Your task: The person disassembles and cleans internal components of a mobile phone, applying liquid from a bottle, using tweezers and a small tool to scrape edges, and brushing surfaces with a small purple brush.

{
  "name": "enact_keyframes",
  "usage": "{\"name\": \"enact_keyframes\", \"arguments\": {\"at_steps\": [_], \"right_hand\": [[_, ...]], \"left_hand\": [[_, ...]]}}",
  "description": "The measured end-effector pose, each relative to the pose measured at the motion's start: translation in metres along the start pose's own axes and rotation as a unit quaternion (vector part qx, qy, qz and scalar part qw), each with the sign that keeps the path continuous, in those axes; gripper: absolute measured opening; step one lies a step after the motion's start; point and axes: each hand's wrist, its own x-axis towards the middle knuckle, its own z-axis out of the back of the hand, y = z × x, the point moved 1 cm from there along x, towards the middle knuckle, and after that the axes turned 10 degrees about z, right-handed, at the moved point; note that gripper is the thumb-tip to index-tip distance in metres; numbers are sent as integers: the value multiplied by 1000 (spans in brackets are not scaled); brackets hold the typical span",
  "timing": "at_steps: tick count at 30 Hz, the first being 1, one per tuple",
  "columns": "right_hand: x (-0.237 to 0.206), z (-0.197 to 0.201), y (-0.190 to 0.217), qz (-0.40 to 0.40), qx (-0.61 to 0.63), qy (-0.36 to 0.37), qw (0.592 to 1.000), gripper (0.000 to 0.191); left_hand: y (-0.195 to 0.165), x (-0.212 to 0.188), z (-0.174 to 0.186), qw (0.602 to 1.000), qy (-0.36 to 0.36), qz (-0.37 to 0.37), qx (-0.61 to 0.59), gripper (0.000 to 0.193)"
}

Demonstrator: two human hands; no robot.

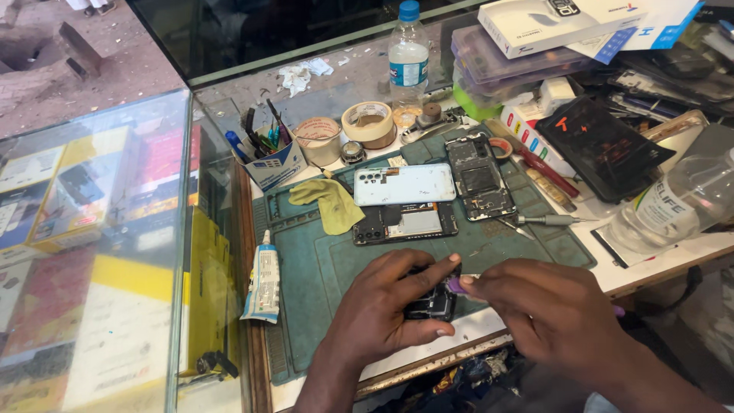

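Observation:
My left hand grips a small dark phone part on the green work mat, index finger stretched over its top. My right hand holds a thin purple tool whose tip meets the part's upper right edge. Beyond the hands lie an opened phone body, a pale blue back cover and a second opened phone. Much of the held part is hidden by my fingers.
A glue tube lies at the mat's left edge beside a glass display case. A yellow cloth, pen holder, tape rolls, water bottle, screwdriver, clear bottle and stacked boxes crowd the back and right.

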Motion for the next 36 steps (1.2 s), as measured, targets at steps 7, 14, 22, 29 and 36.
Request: {"name": "enact_keyframes", "arguments": {"at_steps": [7,14,22,29,36], "right_hand": [[3,-12,0,51,-33,-48,997,24],[-10,-22,-13,37,-34,-68,996,22],[-10,-29,-9,84,-37,-92,992,29],[-13,-28,-8,111,-4,-75,991,28],[-10,-35,-5,54,11,-96,994,28]], "left_hand": [[0,0,1,1000,-4,1,-23,79],[0,0,-1,1000,-7,-1,-27,78],[-3,0,2,999,-18,-3,-43,75],[1,-1,0,998,-14,-2,-62,77],[0,0,4,997,-2,9,-83,79]]}}
